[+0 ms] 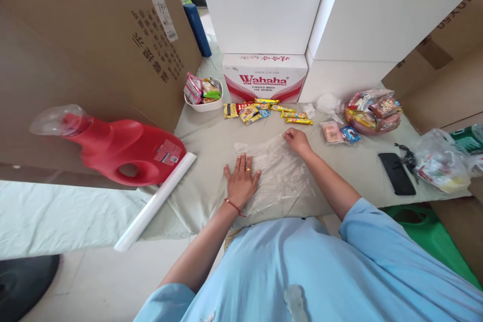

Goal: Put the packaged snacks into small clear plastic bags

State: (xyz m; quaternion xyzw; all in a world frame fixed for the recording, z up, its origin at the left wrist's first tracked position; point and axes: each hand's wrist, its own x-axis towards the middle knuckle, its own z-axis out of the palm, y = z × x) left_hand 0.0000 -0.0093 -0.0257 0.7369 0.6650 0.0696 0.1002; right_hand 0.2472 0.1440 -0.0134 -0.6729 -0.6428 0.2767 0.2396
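Note:
A crinkled sheet of clear plastic, perhaps a bag or cling film, (283, 176) lies on the cloth-covered table in front of me. My left hand (242, 181) rests flat on its left side with the fingers spread. At its far right corner, my right hand (297, 141) pinches the plastic's edge between thumb and fingers. Beyond the sheet lie several small yellow snack packets (249, 112) and yellow snack bars (296, 115).
Left are a red detergent jug (132, 151) and a white roll (156, 204) overhanging the front edge. A white snack bowl (206, 105) and Wahaha carton (266, 78) stand behind. Right are a filled snack bowl (373, 110), black phone (397, 174) and plastic bag (439, 158).

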